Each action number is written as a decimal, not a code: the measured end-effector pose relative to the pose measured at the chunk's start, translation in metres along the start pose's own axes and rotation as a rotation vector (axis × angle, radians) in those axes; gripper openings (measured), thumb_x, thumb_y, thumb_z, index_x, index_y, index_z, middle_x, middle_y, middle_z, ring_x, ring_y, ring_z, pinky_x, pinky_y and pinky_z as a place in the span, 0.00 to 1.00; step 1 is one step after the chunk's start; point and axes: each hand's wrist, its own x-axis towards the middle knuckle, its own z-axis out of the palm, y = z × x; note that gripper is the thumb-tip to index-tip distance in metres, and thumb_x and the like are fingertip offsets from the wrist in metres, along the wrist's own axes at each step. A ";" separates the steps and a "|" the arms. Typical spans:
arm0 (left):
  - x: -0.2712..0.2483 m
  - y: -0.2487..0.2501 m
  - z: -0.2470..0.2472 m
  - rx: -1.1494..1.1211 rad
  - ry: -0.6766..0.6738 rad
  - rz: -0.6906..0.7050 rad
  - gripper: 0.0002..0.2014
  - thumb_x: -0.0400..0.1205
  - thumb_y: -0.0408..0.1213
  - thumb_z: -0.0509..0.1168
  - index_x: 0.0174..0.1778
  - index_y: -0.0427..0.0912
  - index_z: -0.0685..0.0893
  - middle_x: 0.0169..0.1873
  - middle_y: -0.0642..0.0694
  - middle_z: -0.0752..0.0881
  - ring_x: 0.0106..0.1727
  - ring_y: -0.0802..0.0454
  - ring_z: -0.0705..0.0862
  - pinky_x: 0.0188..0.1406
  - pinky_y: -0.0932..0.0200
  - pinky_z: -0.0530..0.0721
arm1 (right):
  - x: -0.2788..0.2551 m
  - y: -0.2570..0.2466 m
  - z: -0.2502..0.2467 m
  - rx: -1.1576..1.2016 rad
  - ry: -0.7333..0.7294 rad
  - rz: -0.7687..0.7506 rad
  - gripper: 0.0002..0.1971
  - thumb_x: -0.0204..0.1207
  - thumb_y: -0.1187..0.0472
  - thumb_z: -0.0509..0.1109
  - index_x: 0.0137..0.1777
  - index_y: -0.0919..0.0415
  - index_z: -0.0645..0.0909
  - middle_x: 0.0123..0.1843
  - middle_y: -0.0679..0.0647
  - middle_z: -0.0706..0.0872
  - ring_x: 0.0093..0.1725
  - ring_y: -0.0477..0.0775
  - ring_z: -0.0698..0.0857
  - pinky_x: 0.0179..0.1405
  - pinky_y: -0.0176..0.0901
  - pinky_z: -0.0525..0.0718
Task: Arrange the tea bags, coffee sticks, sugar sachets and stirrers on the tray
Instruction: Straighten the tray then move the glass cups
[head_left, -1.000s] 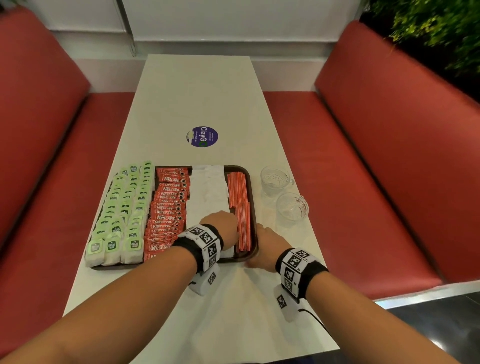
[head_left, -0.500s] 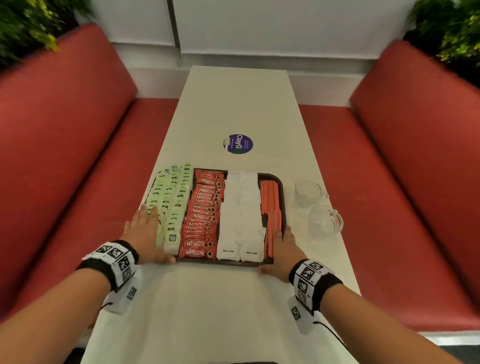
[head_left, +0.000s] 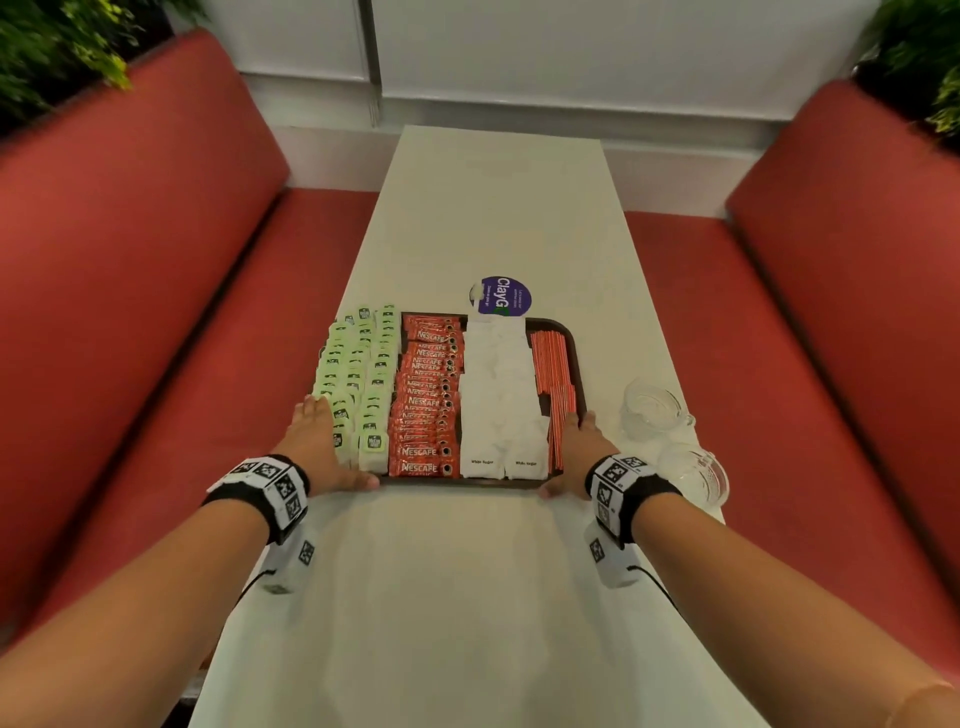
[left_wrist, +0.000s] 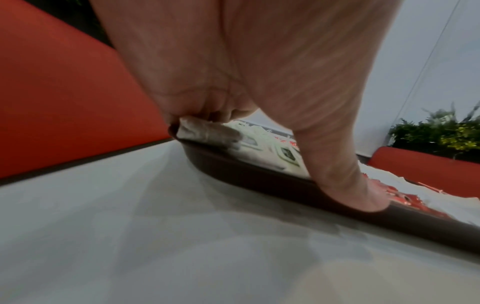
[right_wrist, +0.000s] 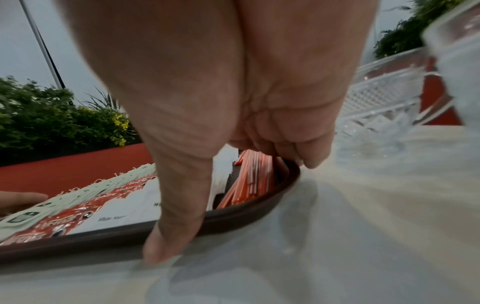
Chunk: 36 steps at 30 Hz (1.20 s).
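Observation:
A dark brown tray (head_left: 467, 482) lies on the white table. It holds columns of green tea bags (head_left: 358, 374), red coffee sticks (head_left: 426, 405), white sugar sachets (head_left: 498, 405) and orange stirrers (head_left: 553, 364). My left hand (head_left: 322, 441) grips the near left corner, fingers over the left rim by the tea bags, thumb on the front rim (left_wrist: 259, 174). My right hand (head_left: 576, 457) grips the near right corner. Its fingers curl over the rim (right_wrist: 233, 222) beside the stirrers (right_wrist: 254, 179), and its thumb rests against the front edge.
Two glass cups (head_left: 649, 410) (head_left: 693, 475) stand just right of the tray, close to my right hand. A purple round sticker (head_left: 501, 295) touches the tray's far edge. Red benches flank the narrow table; plants sit behind them.
My left hand left the sugar sachets and took the tray's near left corner. The tray has slid away from me, up to the purple sticker.

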 end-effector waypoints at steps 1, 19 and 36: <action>0.005 0.002 -0.004 0.008 -0.009 -0.007 0.80 0.53 0.70 0.80 0.85 0.35 0.35 0.86 0.37 0.37 0.87 0.40 0.37 0.86 0.46 0.46 | 0.005 -0.002 -0.003 -0.008 0.004 0.005 0.71 0.63 0.44 0.86 0.87 0.67 0.33 0.88 0.70 0.35 0.88 0.69 0.52 0.84 0.59 0.63; 0.030 0.211 -0.015 0.217 0.061 0.486 0.64 0.66 0.74 0.70 0.87 0.44 0.43 0.87 0.39 0.41 0.87 0.38 0.42 0.83 0.33 0.42 | -0.057 0.069 -0.070 0.251 0.229 -0.274 0.39 0.68 0.39 0.81 0.78 0.52 0.74 0.77 0.47 0.78 0.75 0.48 0.76 0.75 0.40 0.70; 0.033 0.377 0.043 0.307 -0.013 0.689 0.42 0.70 0.63 0.75 0.74 0.41 0.72 0.67 0.42 0.79 0.68 0.43 0.75 0.65 0.47 0.80 | -0.059 0.164 -0.057 0.045 0.092 -0.150 0.50 0.68 0.38 0.80 0.86 0.55 0.63 0.83 0.47 0.69 0.78 0.51 0.72 0.77 0.44 0.72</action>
